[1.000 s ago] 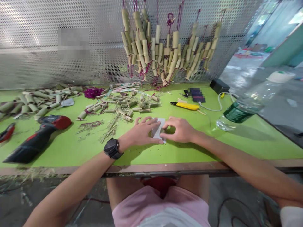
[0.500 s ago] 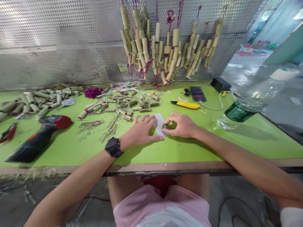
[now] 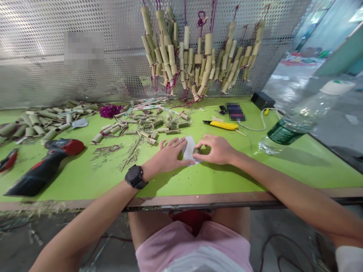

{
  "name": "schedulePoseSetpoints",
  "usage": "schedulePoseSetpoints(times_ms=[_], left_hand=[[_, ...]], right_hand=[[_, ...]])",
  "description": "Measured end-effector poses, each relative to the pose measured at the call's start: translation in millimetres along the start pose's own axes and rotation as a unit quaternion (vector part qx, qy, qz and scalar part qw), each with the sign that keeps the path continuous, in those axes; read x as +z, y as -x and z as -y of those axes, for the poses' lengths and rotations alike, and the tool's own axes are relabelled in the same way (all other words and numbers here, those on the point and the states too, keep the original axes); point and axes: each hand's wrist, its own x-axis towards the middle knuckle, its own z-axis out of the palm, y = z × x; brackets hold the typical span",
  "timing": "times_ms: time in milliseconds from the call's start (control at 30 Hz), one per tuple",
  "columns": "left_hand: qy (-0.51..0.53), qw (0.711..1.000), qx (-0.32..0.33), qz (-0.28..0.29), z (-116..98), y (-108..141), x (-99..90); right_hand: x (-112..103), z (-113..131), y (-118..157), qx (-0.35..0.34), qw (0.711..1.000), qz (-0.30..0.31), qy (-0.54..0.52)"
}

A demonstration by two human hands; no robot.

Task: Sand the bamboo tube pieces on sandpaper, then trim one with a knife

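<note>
A small white sheet (image 3: pixel 188 147), probably sandpaper or paper, lies on the green tabletop (image 3: pixel 170 185) between my hands. My left hand (image 3: pixel 168 155) rests flat with its fingers spread, fingertips and thumb on the sheet's left and near edges. At the sheet's right side my right hand (image 3: pixel 215 150) pinches a short bamboo piece (image 3: pixel 195 151) between thumb and fingers, against the sheet. Most of that piece is hidden by the fingers. A yellow utility knife (image 3: pixel 222 125) lies beyond my right hand.
Cut bamboo pieces (image 3: pixel 157 124) and shavings lie behind my left hand. A drill (image 3: pixel 47 162) is at the left, a water bottle (image 3: pixel 292 130) at the right. Bamboo strings (image 3: pixel 208 68) hang against the perforated metal panel (image 3: pixel 119 49). Purple cord (image 3: pixel 110 110) sits near the back.
The whole view has shifted slightly. The sheet's near corner shows more past my left thumb; both hands keep nearly the same pose.
</note>
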Motion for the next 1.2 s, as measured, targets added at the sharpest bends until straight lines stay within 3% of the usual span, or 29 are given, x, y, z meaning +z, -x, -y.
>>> schedulePoseSetpoints(times_ms=[67, 200, 367, 500, 667, 800, 967, 1100, 1200], left_hand=[[0.0, 1.0, 0.0, 0.009, 0.6, -0.9, -0.8], [-0.006, 1.0, -0.014, 0.008, 0.2, -1.5, -2.1], [-0.011, 1.0, -0.021, 0.012, -1.5, 1.1, -4.5], [-0.005, 1.0, -0.022, 0.014, -1.8, 1.7, -7.3], [0.033, 0.998, 0.03, 0.041, -3.7, 3.7, -11.9], [0.049, 0.996, 0.054, 0.046, -5.4, 5.6, -11.7], [0.076, 0.991, 0.097, 0.057, -4.6, 5.3, -7.5], [0.073, 0.991, 0.092, 0.057, -6.0, 4.8, -6.2], [0.059, 0.993, 0.084, 0.051, -7.1, 5.0, -4.9]], right_hand=[[1.1, 0.4, 0.3, -0.014, 1.0, 0.013, -0.017], [4.2, 1.8, 1.5, 0.013, 1.0, -0.021, 0.006], [7.0, 4.0, 2.0, -0.058, 0.998, 0.007, 0.028], [5.7, 4.1, 0.4, -0.031, 0.998, -0.01, 0.047], [4.9, 2.1, 0.7, -0.044, 0.999, 0.02, 0.0], [3.9, -2.8, 0.8, 0.027, 0.999, -0.031, 0.035], [5.2, -1.5, 0.5, -0.036, 0.999, 0.01, -0.015], [1.9, -4.7, -1.5, 0.045, 0.999, 0.01, -0.002], [4.2, -2.8, 0.6, 0.048, 0.999, -0.001, -0.004]])
